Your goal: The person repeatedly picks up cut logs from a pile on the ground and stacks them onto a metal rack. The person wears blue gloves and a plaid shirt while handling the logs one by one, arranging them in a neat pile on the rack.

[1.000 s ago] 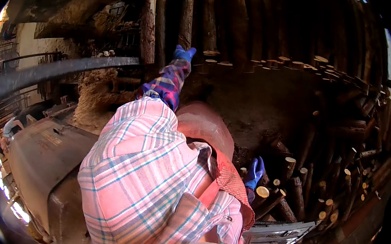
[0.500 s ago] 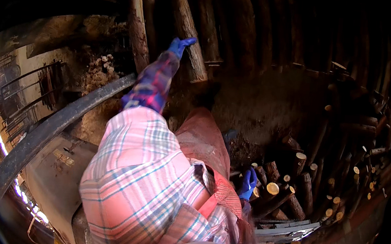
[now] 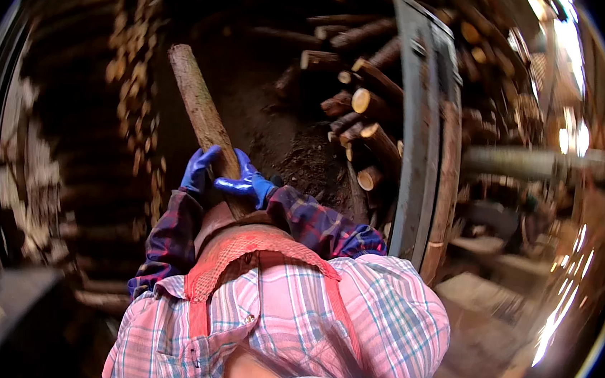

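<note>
A slim, bark-covered log (image 3: pixel 202 104) slants up and away from in front of my body, its far end tipped toward the left. My left hand (image 3: pixel 199 170), in a blue glove, closes on the near part of the log from the left side. From the right, my blue-gloved right hand (image 3: pixel 247 183) grips it too, fingers laid across the bark. The log's near end lies close to my red apron (image 3: pixel 261 246), where the gloves and lap partly hide it.
Several cut logs (image 3: pixel 371 105) lie heaped ahead to the right, pale ends showing. Beside them stands a grey metal post (image 3: pixel 423 127). Dark soil (image 3: pixel 312 157) covers the ground beyond my hands. A blurred log stack (image 3: pixel 88 127) rises on the left.
I have turned to the right, away from the upright logs where my left hand reached. Both hands have come together in front of me and now hold a log.
</note>
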The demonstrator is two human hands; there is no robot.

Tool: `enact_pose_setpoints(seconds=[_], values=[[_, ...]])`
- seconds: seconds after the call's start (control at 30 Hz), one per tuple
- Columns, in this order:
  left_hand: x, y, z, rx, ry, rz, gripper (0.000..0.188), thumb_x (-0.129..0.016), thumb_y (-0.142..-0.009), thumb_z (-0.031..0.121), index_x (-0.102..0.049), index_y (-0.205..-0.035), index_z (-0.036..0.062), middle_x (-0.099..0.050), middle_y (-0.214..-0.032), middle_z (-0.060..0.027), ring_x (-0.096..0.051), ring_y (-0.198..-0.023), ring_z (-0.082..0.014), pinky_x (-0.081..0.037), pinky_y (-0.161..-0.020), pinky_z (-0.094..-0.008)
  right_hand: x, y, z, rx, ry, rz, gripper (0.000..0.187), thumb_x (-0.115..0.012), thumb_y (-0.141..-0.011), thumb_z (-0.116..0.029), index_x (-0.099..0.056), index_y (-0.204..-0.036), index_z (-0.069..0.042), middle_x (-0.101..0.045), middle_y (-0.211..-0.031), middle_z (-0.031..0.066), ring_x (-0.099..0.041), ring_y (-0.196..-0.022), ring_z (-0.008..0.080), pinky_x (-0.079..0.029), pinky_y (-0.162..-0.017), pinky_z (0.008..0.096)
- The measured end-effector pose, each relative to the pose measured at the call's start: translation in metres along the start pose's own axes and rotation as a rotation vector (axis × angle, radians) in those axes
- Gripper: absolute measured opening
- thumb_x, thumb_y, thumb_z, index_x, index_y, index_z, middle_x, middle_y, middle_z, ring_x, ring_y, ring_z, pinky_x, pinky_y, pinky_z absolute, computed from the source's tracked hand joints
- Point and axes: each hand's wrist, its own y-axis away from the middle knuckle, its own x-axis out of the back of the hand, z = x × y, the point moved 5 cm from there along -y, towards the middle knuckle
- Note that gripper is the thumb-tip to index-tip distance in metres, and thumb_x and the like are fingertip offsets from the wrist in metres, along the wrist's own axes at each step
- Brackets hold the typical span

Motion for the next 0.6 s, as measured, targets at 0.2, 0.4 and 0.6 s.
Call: enact_pose_setpoints(seconds=[0.2,0.4,0.6], values=[[-0.275,-0.077,0.003,-0.207,-0.446,-0.527,0.051,-0.069,-0.082,0.027,-0.050,-0.120,-0.0016,-0.059,-0.110,-0.0083,-0.056,-0.100,-0.0167,-0.044,-0.088,-0.0329,0.187,0.069,-0.089,0.182,-0.482,0.407,0.062,-0.077,-0.076,-0.017,-0.044,-0.128,-0.009,-0.058,-0.105,0.0038,-0.057,-0.091,0.0146,-0.050,-0.075,0.0294],[-0.458,-0.051,-0.011,-0.400,-0.310,-0.755,0.063,-0.068,-0.085,0.013,-0.034,-0.136,0.0001,-0.051,-0.126,-0.0115,-0.051,-0.114,-0.0187,-0.041,-0.097,-0.0331,0.375,0.158,-0.228,0.415,-0.046,0.965,0.078,-0.072,-0.076,-0.037,-0.034,-0.135,-0.004,-0.056,-0.116,0.0084,-0.056,-0.096,0.0182,-0.048,-0.082,0.0298],[-0.419,-0.068,-0.041,-0.221,-0.601,-0.587,0.060,-0.067,-0.085,0.020,-0.038,-0.134,0.0010,-0.051,-0.126,-0.0123,-0.048,-0.118,-0.0194,-0.039,-0.100,-0.0324,0.537,0.182,-0.327,0.917,0.427,1.086,0.075,-0.079,-0.069,-0.042,-0.046,-0.125,-0.004,-0.060,-0.108,0.0109,-0.059,-0.092,0.0232,-0.048,-0.081,0.0351]])
